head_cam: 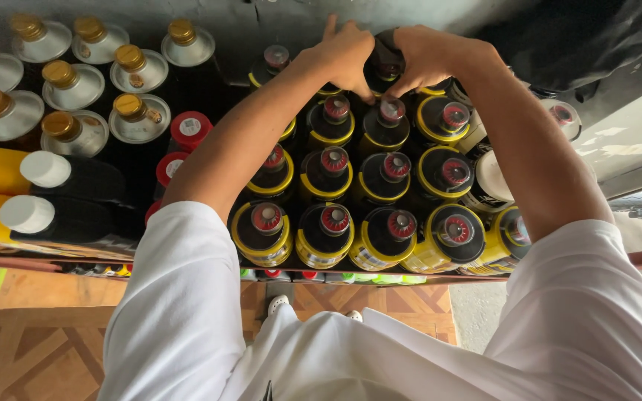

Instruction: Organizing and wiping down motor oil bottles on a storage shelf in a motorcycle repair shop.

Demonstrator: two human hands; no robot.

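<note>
We close our left hand (347,52) and right hand (429,56) together around a dark bottle (385,67) at the shelf's (53,263) back edge, behind rows of yellow-banded bottles (384,238).

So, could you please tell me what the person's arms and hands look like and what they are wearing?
Both arms are bare from above the elbow down, coming out of loose, short white sleeves of a white shirt. The left hand and right hand are bare: no gloves, and no rings, watch or bracelet that I can make out. No markings show on the sleeves.
</note>
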